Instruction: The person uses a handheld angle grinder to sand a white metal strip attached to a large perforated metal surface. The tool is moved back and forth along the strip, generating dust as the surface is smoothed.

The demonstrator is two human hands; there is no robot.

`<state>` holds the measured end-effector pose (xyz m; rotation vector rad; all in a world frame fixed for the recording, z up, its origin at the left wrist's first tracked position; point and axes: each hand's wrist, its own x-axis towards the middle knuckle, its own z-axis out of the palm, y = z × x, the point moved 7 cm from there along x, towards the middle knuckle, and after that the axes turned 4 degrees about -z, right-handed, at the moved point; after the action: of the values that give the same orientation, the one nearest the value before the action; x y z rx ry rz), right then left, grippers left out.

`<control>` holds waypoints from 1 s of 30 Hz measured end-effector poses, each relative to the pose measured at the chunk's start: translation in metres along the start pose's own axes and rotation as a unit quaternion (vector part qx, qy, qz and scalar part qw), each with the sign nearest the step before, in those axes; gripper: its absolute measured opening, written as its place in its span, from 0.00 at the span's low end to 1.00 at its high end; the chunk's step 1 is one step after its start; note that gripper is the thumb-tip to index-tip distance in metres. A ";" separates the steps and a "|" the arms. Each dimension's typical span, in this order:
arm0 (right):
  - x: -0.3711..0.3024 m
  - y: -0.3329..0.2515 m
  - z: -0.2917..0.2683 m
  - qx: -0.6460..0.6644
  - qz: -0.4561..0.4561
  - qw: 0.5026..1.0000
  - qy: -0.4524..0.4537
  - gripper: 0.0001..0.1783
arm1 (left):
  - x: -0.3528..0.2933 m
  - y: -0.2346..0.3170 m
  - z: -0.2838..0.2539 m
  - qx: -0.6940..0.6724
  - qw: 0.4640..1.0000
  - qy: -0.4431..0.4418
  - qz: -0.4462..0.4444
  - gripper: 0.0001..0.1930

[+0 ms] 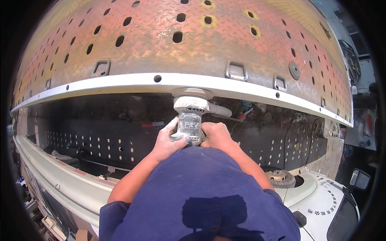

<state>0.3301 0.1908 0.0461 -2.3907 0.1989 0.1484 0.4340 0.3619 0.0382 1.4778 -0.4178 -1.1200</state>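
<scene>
Across the top of the frame, a rusty, perforated metal deck (152,52) ends in a white edge (120,81). At centre, we clamp the fingers of our left hand (163,141) and right hand (219,135) around a dust-caked, dark sander (189,123), its round pad (204,93) against that edge.

1 head-worn fisheye view looks down past the navy shirt (189,172) at the sander (189,125), close below.

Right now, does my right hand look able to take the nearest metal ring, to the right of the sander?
Probably not immediately: the right hand is holding the sander, and the white edge lies between it and the metal ring.
</scene>
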 end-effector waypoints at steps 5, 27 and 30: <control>-0.034 0.038 -0.017 0.032 -0.001 0.999 0.036 0.20 | 0.017 0.001 0.051 0.010 0.999 -0.030 -0.011 0.50; 0.026 -0.021 0.010 0.056 -0.079 0.995 -0.025 0.14 | -0.026 0.006 -0.016 -0.015 0.991 0.125 0.047 0.52; 0.028 -0.020 0.018 0.048 -0.074 0.996 -0.021 0.14 | -0.025 0.000 -0.021 -0.025 0.993 0.111 0.038 0.52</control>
<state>0.3607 0.2152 0.0414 -2.2954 0.0081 0.1162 0.4398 0.3932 0.0456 1.5111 -0.2858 -0.8890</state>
